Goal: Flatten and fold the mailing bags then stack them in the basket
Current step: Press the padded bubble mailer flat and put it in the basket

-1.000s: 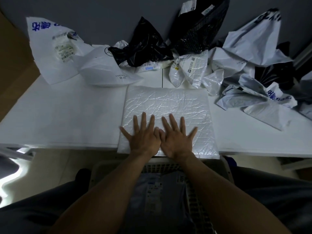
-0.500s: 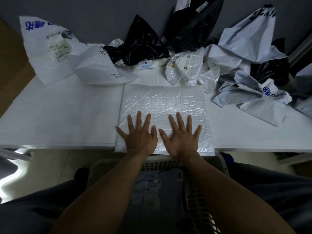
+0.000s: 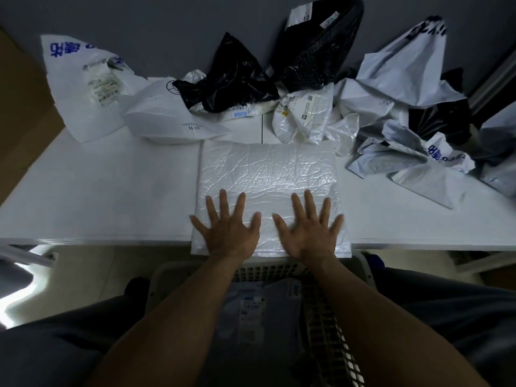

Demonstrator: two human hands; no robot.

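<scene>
The white bubble mailer (image 3: 268,177) is lying flat at the front of the white table (image 3: 97,196), and its near edge is hanging a little over the table's front edge. Both hands are pressing down on it with fingers straight and spread wide, gripping nothing: the left hand (image 3: 229,233) at the mailer's 7 o'clock corner, the right hand (image 3: 310,233) at its 5 o'clock corner. The mailer is looking shiny and full of small wrinkles. At 9 o'clock from it the table top is showing wide and bare. At 3 o'clock a narrower bare strip is showing, with a heap of grey-white bags (image 3: 405,157) at 2 o'clock. At 12 o'clock a crumpled white labelled bag (image 3: 304,115) is sitting just beside the far edge. At 6 o'clock, below the table edge, the white basket (image 3: 365,270) is holding a flat grey bag (image 3: 251,311).
</scene>
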